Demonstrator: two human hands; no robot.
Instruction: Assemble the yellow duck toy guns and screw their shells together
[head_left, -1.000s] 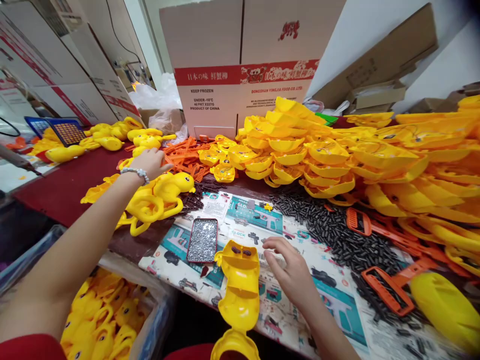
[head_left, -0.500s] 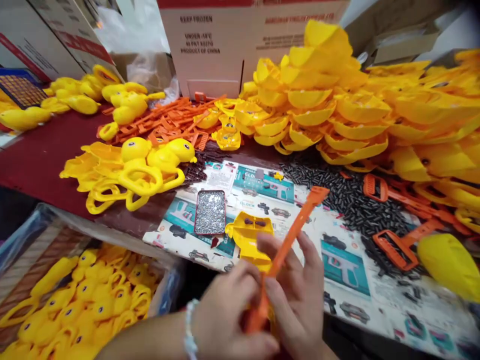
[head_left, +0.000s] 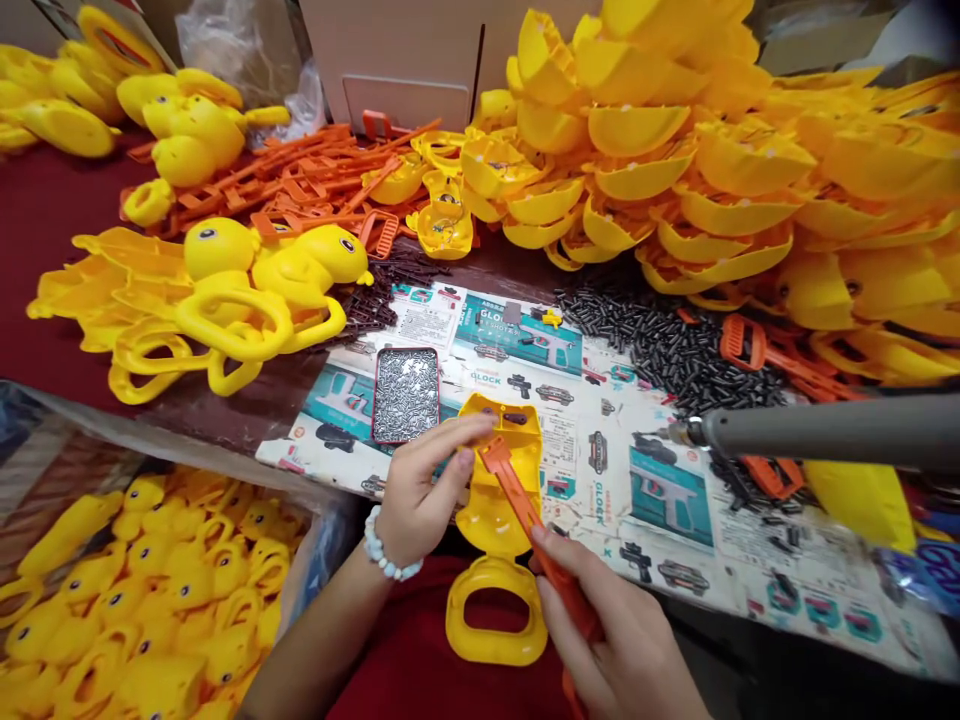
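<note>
A yellow plastic duck-shaped shell half (head_left: 499,490) with a ring handle (head_left: 496,645) lies open side up at the table's front edge, its handle overhanging toward me. Small dark parts sit in its top compartment. My right hand (head_left: 600,610) grips a long orange plastic strip (head_left: 514,490), slanted over the shell. Wearing a beaded bracelet, my left hand (head_left: 431,480) reaches over the shell's left side, fingers stretched out by the strip's upper end. Nothing shows between its thumb and forefinger; contact with the strip is unclear.
A grey screwdriver-like tool (head_left: 810,435) juts in from the right. A tray of small screws (head_left: 406,395) stands left of the shell. Black cylindrical pieces (head_left: 660,350), stacked yellow shells (head_left: 637,130) and orange strips (head_left: 292,180) lie behind. A bin of yellow ducks (head_left: 150,590) is lower left.
The orange strip has come down from a raised position and now points over the shell. My left hand has moved off it, forward and left. The grey tool has appeared at right; the view has shifted.
</note>
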